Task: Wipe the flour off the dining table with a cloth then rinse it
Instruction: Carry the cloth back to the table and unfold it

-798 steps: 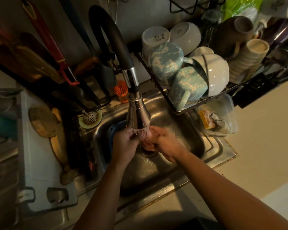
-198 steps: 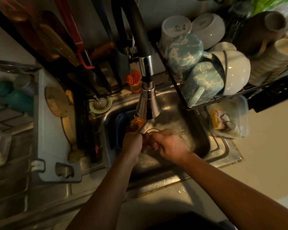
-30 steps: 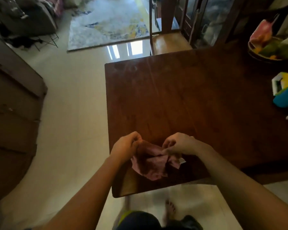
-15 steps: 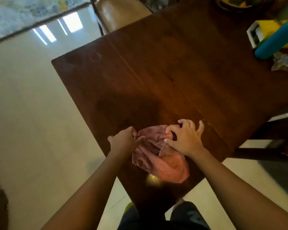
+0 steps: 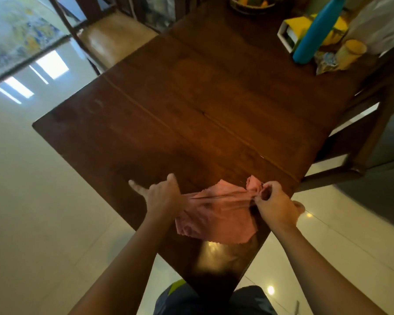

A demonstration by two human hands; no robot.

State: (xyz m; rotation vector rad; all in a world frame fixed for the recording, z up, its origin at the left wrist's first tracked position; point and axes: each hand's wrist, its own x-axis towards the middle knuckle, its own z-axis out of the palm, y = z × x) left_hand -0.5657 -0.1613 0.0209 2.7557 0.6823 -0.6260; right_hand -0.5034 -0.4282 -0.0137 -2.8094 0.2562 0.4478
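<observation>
A pink cloth [image 5: 216, 214] lies spread over the near corner of the dark wooden dining table [image 5: 191, 114]. My left hand [image 5: 162, 196] holds the cloth's left edge, with its thumb and a finger sticking out. My right hand [image 5: 275, 203] pinches the cloth's right corner in curled fingers. The cloth is pulled taut between the two hands. No flour shows on the table top in this dim light.
At the table's far right stand a blue bottle [image 5: 316, 30], a yellow and white box [image 5: 296, 30], a yellow cup [image 5: 350, 53] and a fruit bowl [image 5: 250, 3]. One wooden chair [image 5: 114, 37] stands at the far end and another [image 5: 369, 123] on the right. Pale tiled floor surrounds the table.
Half a second ago the cloth lay bunched under both hands. Now the hands have moved apart and stretched it flat. Earlier frames show rinsing at the kitchen sink.
</observation>
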